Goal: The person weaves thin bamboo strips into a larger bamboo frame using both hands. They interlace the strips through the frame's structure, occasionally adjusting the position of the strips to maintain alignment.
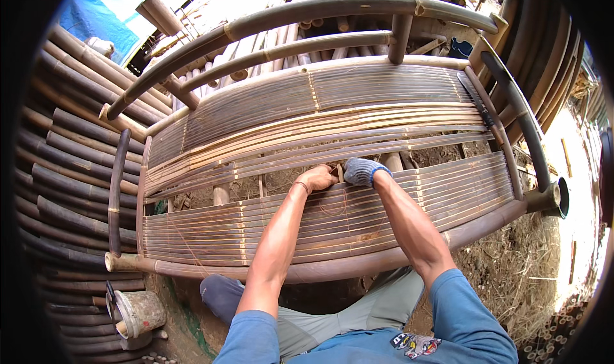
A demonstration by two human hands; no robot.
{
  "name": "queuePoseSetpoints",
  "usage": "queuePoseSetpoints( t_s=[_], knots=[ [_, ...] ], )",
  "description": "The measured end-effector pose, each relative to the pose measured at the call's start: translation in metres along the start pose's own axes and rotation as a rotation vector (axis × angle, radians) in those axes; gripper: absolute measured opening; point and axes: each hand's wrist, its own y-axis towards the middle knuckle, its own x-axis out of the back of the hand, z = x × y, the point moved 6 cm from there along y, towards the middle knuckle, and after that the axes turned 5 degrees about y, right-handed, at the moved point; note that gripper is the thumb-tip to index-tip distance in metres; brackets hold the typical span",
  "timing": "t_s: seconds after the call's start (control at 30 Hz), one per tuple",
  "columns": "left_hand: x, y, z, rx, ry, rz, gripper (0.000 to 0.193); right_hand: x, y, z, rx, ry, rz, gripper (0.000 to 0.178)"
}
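A long bamboo bench [345,271] with a slatted seat lies across in front of me. Both hands meet at the far edge of its near slat panel [300,233], over the gap in the middle of the seat. My left hand [316,179] is bare, with a band at the wrist, and its fingers are closed. My right hand [363,171], in a grey-blue knit glove, is closed too. A short pale bamboo piece [340,173] stands upright between them. Thin reddish cord [334,209] trails over the slats below. What exactly the fingertips pinch is hidden.
A knife [476,98] with a long blade rests on the seat's right end. Loose pale bamboo strips [307,125] lie along the seat. Curved rails [320,9] rise at the back. Stacked bamboo poles [83,191] and a dirty white bucket [142,313] are at left.
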Motion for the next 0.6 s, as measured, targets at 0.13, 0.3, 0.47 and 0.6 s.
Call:
queuePoseSetpoints(
  t_s=[0.13,0.3,0.47,0.6],
  knots=[
    [0.014,-0.047,-0.005,0.131,-0.181,-0.204,0.029,0.016,-0.032,0.015,-0.080,0.198,-0.204,0.032],
    [0.033,-0.105,-0.044,0.006,-0.645,-0.169,0.016,0.050,-0.103,0.083,0.227,0.312,-0.484,0.039],
    [0.036,-0.102,-0.059,0.001,-0.464,-0.274,0.030,0.076,-0.231,0.104,0.261,0.566,-0.719,0.014],
    [0.012,-0.123,-0.106,-0.135,0.388,-0.849,0.064,0.120,-0.383,0.137,0.705,0.985,-0.736,0.023]
  ],
)
